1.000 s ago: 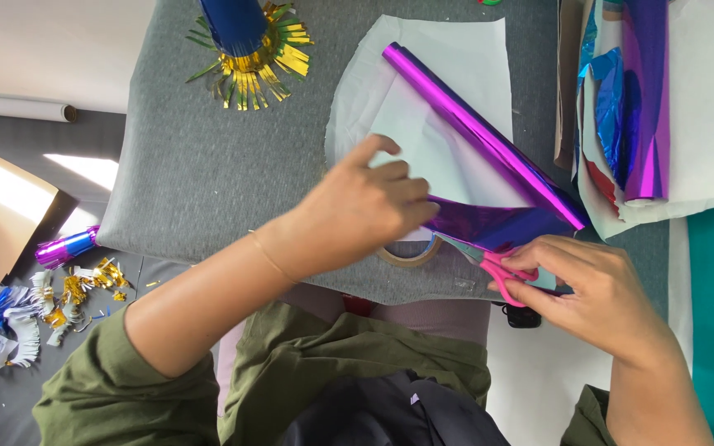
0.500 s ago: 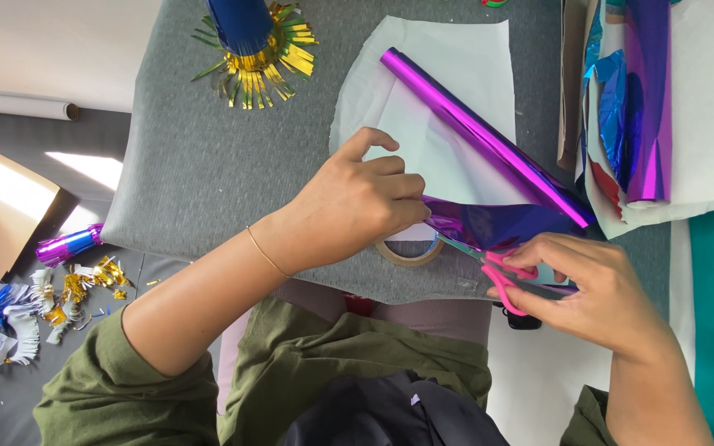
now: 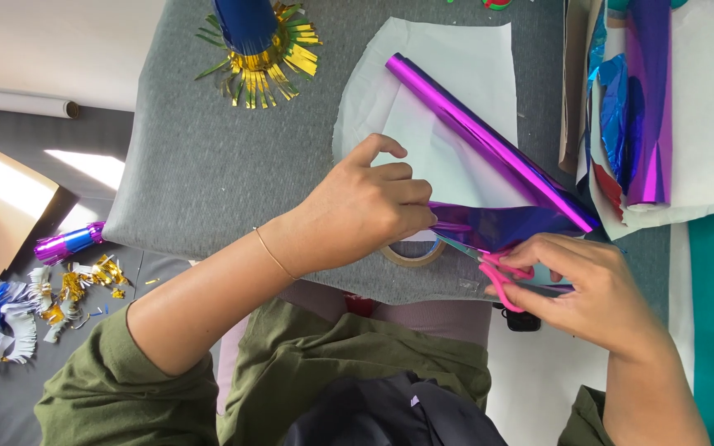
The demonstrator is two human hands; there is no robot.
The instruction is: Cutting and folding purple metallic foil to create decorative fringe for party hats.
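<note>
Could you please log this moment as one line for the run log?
left hand: pinches purple foil sheet | right hand: holds pink scissors at foil edge | tape roll under left hand

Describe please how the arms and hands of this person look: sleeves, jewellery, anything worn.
Both hands, left hand and right hand, are bare, with no gloves or rings visible. Olive-green sleeves are pushed up towards the elbows. A thin gold-coloured bracelet circles the left wrist.

Bare grey pad (image 3: pixel 208 165) left of left hand (image 3: pixel 365 211) gives open passage; blue cone with gold fringe (image 3: pixel 258 41) blocks far edge; purple foil roll (image 3: pixel 489 140) lies diagonally across white paper (image 3: pixel 456 83), barring way right; tape ring (image 3: pixel 411 252) under left hand; right hand (image 3: pixel 588 289) with pink scissors (image 3: pixel 502 277) crowds near edge; foil pile (image 3: pixel 638 107) fills right side.
</note>
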